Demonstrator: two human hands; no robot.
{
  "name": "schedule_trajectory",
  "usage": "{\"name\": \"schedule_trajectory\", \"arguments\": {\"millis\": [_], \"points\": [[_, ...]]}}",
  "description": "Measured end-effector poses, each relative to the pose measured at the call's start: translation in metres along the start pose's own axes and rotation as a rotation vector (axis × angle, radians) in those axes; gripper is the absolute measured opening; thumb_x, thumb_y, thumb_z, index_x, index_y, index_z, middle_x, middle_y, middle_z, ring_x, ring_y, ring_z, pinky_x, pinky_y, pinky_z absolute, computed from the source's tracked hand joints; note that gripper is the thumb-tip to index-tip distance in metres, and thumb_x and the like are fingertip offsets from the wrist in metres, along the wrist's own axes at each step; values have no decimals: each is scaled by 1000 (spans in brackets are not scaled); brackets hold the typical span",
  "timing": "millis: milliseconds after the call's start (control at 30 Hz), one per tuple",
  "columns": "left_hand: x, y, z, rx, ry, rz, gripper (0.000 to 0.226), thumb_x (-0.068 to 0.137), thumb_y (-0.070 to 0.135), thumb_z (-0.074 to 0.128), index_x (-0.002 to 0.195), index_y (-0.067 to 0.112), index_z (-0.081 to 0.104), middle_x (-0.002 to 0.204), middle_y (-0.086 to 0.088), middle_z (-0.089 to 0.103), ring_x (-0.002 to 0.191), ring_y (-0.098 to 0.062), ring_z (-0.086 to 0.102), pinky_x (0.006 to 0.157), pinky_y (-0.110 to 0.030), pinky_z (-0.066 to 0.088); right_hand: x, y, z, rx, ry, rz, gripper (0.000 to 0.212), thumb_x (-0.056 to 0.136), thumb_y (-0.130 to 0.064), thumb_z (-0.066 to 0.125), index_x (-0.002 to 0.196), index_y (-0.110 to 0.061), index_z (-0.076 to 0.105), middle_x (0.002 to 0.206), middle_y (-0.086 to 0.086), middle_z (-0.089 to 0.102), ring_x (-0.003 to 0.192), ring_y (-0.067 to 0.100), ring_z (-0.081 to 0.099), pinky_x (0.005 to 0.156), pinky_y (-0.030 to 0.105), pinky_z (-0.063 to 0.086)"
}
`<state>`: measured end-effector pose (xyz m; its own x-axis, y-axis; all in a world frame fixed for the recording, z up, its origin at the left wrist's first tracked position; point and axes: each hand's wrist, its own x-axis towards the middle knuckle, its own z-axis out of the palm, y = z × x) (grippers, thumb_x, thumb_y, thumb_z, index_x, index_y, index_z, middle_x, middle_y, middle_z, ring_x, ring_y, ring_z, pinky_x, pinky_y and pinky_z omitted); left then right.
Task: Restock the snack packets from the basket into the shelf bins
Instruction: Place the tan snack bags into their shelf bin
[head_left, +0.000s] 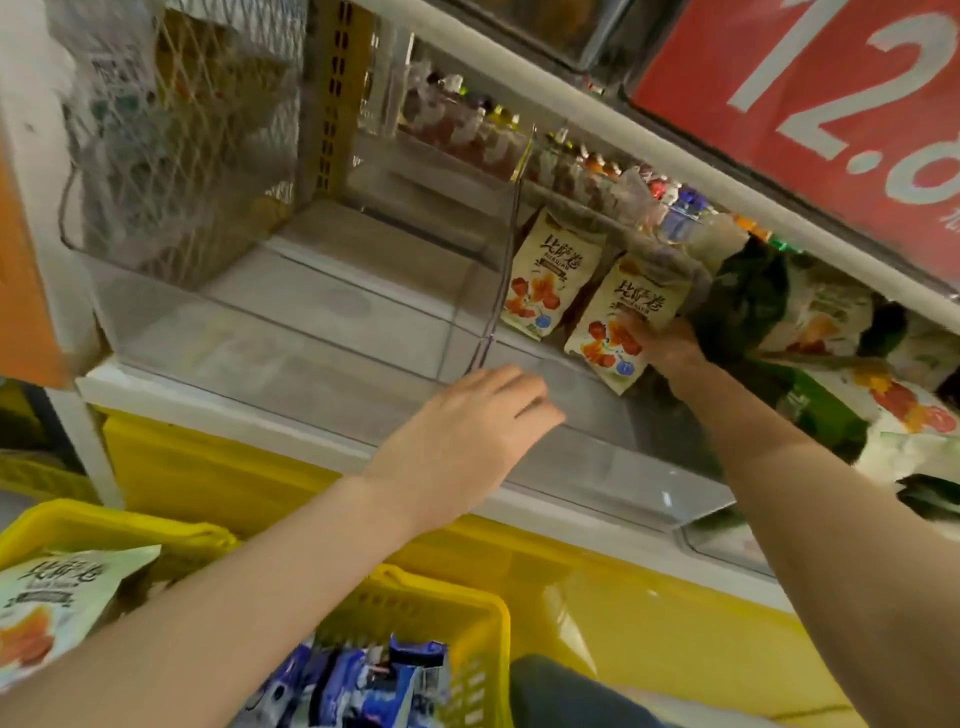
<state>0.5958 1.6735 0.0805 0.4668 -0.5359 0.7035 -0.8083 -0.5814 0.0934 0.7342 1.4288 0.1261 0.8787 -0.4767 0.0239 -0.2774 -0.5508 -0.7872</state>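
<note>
Head view, and the white shelf (218, 410) takes up most of the scene, running from near left to far right, with a big red price sign (831, 104) hanging above it on the right. On the shelf sits a clear bin (270, 322) at the left, its bare floor showing through, and right of the clear divider (501, 280) comes a second compartment with packets in it. Down near, the yellow basket (462, 613) sits below the shelf with blue packets (374, 680) piled inside, and 1 cream packet (47, 608) lies at the near left. Left hand (467, 431) is palm down over the front wall of the bins, right at the divider, fingers straight and close together, holding nothing; whether it touches the wall, I cannot tell. Right hand (670, 343) is inside the right compartment, fingers curled round the lower corner of a held snack packet (623, 322), cream with red print, tilted to the left. Just left and farther back a second matching packet (550, 275) stands nearly upright against the divider. Green and white packets (810, 312) heap up on the right, and small bottles (483, 135) line the far back.
</note>
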Motion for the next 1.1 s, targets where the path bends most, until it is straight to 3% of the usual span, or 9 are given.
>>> {"name": "schedule_trajectory", "arguments": {"millis": [67, 167, 267, 367, 533, 633, 833, 967, 1100], "points": [[-3, -6, -1, 43, 92, -10, 38, 78, -1, 63, 114, 9, 58, 109, -11, 62, 103, -24, 57, 91, -35, 48, 4, 0, 0, -122, 12, -16, 50, 87, -36, 61, 129, -12, 47, 134, 11, 54, 118, 28, 54, 93, 32, 44], [-12, -13, -6, 106, 209, -152, 38, 83, 6, 60, 118, 8, 46, 113, -16, 58, 106, -23, 47, 94, -33, 37, 3, -2, -1, -380, 132, -182, 62, 87, -37, 62, 138, -11, 36, 141, 11, 45, 126, 28, 46, 104, 35, 37], [-22, -19, -16, 168, 173, -297, 31, 91, 22, 52, 117, 6, 48, 111, -14, 58, 103, -23, 49, 89, -31, 36, -8, -4, -6, -746, 340, -422, 77, 87, -24, 64, 146, -5, 18, 149, 17, 28, 137, 32, 29, 114, 39, 25], [-28, -23, -26, 284, 28, -313, 33, 94, 32, 39, 99, 10, 64, 90, -5, 66, 84, -23, 59, 76, -35, 43, -12, -6, -7, -818, 212, -536, 90, 82, -29, 69, 148, -7, 11, 154, 16, 17, 142, 32, 19, 116, 41, 22], [-28, -22, -36, 284, -33, -296, 36, 94, 30, 36, 91, 13, 67, 82, -2, 67, 76, -22, 59, 71, -36, 45, -2, -5, -8, -827, -51, -421, 104, 73, -34, 78, 147, -14, 8, 152, 11, 19, 137, 30, 27, 107, 42, 36], [-28, -24, -32, 277, -1, -280, 27, 94, 28, 45, 89, 13, 67, 81, -2, 66, 74, -22, 59, 69, -34, 44, 5, -2, -4, -897, -3, -470, 108, 69, -31, 81, 147, -16, 8, 152, 10, 19, 137, 31, 26, 106, 45, 38], [-28, -29, -21, 311, 11, -274, 24, 95, 28, 44, 91, 15, 64, 80, -2, 64, 74, -22, 56, 71, -32, 30, 14, -3, 1, -988, 91, -529, 105, 67, -31, 82, 146, -16, 15, 151, 11, 23, 139, 32, 24, 108, 46, 32], [-28, -28, -24, 306, -60, -277, 23, 95, 27, 44, 91, 15, 64, 81, -1, 64, 74, -21, 57, 71, -33, 36, 0, -8, -3, -952, 57, -520, 95, 74, -30, 77, 146, -13, 17, 151, 11, 24, 137, 31, 27, 109, 42, 31], [-24, -17, -39, 218, -155, -338, 25, 93, 26, 45, 106, 15, 63, 98, -2, 67, 89, -21, 60, 79, -35, 46, -50, -21, -3, -839, 15, -585, 51, 88, -39, 59, 128, -10, 44, 127, 16, 52, 99, 25, 54, 84, 37, 47]]}}
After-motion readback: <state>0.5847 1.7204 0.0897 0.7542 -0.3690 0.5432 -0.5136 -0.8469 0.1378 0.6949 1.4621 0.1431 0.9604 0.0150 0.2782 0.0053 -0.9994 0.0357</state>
